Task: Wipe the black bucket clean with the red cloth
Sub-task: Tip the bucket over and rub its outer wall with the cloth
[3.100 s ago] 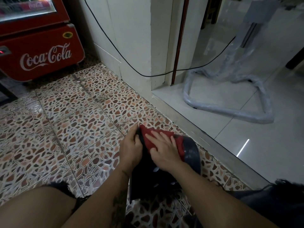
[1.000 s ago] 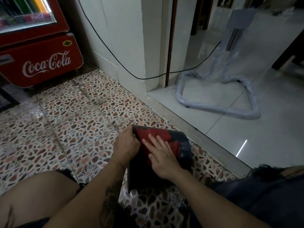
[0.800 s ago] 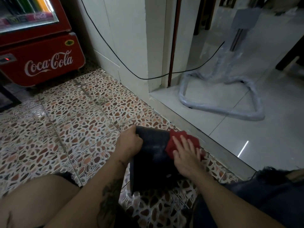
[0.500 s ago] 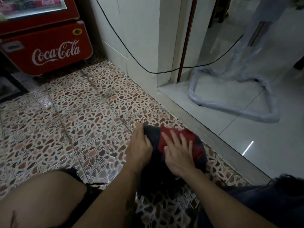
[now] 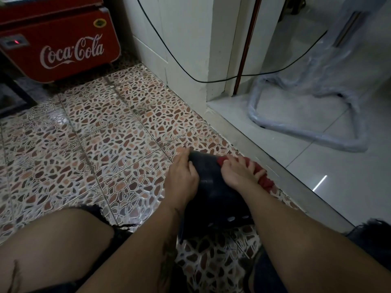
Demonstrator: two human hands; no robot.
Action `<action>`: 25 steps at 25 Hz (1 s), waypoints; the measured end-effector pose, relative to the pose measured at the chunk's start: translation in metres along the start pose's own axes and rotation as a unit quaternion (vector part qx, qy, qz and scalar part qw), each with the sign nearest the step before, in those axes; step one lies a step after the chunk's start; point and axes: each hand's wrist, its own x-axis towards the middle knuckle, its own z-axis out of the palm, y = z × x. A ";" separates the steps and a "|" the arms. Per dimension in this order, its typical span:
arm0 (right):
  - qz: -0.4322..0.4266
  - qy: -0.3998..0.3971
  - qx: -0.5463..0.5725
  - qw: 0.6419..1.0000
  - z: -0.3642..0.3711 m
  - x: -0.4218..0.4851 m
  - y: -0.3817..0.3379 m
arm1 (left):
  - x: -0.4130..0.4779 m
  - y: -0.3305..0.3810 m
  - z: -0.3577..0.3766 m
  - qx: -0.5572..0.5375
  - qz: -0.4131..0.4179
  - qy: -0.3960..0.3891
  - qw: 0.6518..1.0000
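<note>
The left hand (image 5: 181, 176) grips the black bucket's (image 5: 211, 191) left side on the pebble-tiled floor (image 5: 95, 144); the right hand (image 5: 239, 172) presses the red cloth (image 5: 265, 180) on its right edge, just beside the threshold step (image 5: 264, 153). Open floor lies leftward.

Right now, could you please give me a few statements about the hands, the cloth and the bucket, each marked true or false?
1. The right hand presses the red cloth onto the black bucket. True.
2. The left hand hangs free of the bucket. False: it grips the bucket's left side.
3. The bucket stands on a table. False: it lies on the patterned tile floor.
4. A red Coca-Cola cooler stands at the far left. True.
</note>
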 end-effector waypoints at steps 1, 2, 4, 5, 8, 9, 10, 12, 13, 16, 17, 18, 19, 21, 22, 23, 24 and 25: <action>-0.040 0.004 0.001 0.999 0.005 -0.006 -0.010 | 0.003 0.000 0.001 -0.010 -0.010 0.000 1.000; -0.103 0.025 -0.003 0.994 0.014 -0.016 -0.016 | 0.006 -0.001 0.001 -0.025 -0.024 -0.001 0.999; -0.244 0.089 -0.009 0.966 0.036 -0.046 -0.009 | 0.016 -0.002 0.002 -0.055 -0.056 -0.009 0.997; -0.294 0.108 -0.018 0.949 0.044 -0.058 0.004 | 0.022 -0.002 0.002 -0.058 -0.068 -0.015 0.996; -0.310 0.154 -0.042 0.937 0.051 -0.067 0.058 | 0.036 0.001 0.001 -0.049 -0.085 -0.042 0.994; -0.270 0.165 -0.039 0.948 0.049 -0.063 0.073 | 0.040 0.002 0.000 -0.050 -0.087 -0.048 0.994; -0.217 0.169 -0.031 0.961 0.044 -0.058 0.084 | 0.043 0.002 0.000 -0.051 -0.088 -0.052 0.993; -0.107 0.152 -0.006 0.982 0.038 -0.049 0.085 | 0.046 0.003 0.001 -0.058 -0.092 -0.050 0.993; -0.075 0.144 0.006 0.987 0.038 -0.048 0.076 | 0.046 0.003 0.002 -0.064 -0.096 -0.049 0.992; -0.182 0.134 0.004 0.974 0.046 -0.059 0.032 | 0.046 -0.001 0.004 -0.069 -0.102 -0.042 0.991; -0.244 0.127 -0.009 0.961 0.050 -0.064 0.019 | 0.047 -0.003 0.004 -0.068 -0.099 -0.041 0.992; -0.286 0.118 -0.020 0.951 0.051 -0.067 0.011 | 0.049 -0.005 0.002 -0.066 -0.096 -0.040 0.992; -0.305 0.111 -0.029 0.945 0.048 -0.066 0.007 | 0.051 -0.007 0.001 -0.062 -0.095 -0.039 0.993; -0.296 0.108 -0.042 0.948 0.038 -0.052 0.005 | 0.051 -0.008 -0.003 -0.057 -0.084 -0.030 0.994; -0.274 0.108 -0.047 0.954 0.031 -0.041 0.004 | 0.050 -0.008 -0.003 -0.055 -0.070 -0.026 0.996; -0.245 0.104 -0.049 0.963 0.025 -0.030 0.003 | 0.048 -0.008 -0.003 -0.051 -0.056 -0.025 0.997; -0.212 0.095 -0.047 0.971 0.019 -0.018 0.000 | 0.045 -0.009 -0.003 -0.046 -0.048 -0.027 0.997; -0.179 0.085 -0.045 0.979 0.014 -0.008 -0.001 | 0.043 -0.009 -0.003 -0.044 -0.048 -0.033 0.997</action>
